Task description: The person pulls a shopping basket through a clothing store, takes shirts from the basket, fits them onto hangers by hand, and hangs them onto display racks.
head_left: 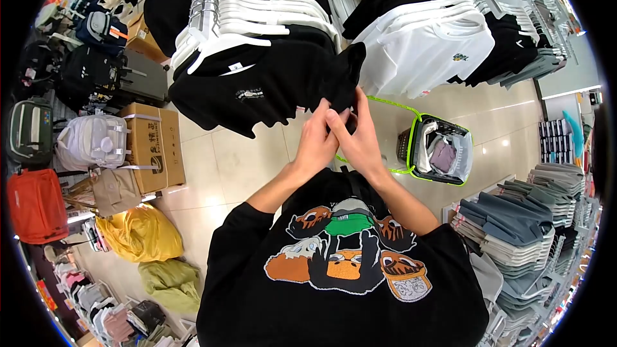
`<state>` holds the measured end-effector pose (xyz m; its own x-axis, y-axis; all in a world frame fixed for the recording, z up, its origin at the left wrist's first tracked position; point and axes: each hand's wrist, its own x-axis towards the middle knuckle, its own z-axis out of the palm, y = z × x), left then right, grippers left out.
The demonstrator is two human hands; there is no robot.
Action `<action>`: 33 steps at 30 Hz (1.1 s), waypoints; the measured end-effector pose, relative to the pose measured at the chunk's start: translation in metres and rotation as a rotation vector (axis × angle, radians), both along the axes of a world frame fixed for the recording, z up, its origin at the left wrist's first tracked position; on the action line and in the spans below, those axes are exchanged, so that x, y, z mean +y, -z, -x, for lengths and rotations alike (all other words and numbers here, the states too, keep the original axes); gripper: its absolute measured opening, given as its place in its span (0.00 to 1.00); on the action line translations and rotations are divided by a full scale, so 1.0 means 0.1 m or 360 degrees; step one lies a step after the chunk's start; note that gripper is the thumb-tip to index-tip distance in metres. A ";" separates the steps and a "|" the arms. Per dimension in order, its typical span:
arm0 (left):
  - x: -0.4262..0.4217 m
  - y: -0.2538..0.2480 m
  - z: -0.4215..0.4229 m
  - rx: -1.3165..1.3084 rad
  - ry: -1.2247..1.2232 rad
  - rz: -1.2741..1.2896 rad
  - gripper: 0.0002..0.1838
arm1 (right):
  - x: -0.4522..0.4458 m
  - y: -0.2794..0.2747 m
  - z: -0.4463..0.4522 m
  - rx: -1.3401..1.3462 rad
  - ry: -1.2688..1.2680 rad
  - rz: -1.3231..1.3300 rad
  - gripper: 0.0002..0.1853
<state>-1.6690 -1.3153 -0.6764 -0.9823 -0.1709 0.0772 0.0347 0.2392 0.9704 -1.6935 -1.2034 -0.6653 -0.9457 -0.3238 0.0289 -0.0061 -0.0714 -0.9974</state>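
Note:
A black T-shirt (257, 93) with a small light print on its chest hangs from a white hanger (231, 44) on a metal rack. Both my hands meet at its right side, near the sleeve. My left hand (318, 135) and my right hand (360, 135) need telling apart by arm: the left arm comes from the left, the right arm from the right. The fingers of both are bent together around dark cloth at the sleeve's edge. Exactly what lies between the fingertips is partly hidden.
White T-shirts (427, 48) hang right of the black ones. A green-rimmed basket (468, 167) holding clothes stands on the floor. Cardboard box (172, 148), backpacks (96, 141) and a yellow bag (141, 231) are at left. Folded-looking grey garments (514, 218) hang at right.

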 end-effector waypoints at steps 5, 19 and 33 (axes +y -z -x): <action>0.05 -0.07 -0.09 -0.0051 0.0045 -0.0082 0.20 | -0.04 -0.05 -0.08 -0.0295 0.0087 0.0143 0.38; -0.01 -0.02 -0.32 -0.0275 0.0241 -0.1604 0.28 | -0.01 -0.09 -0.02 -0.0129 -0.0005 0.0094 0.37; 0.36 -0.41 -0.24 -0.0152 -0.0951 -0.1025 0.13 | 0.40 -0.13 0.01 -0.0331 -0.0283 0.0021 0.20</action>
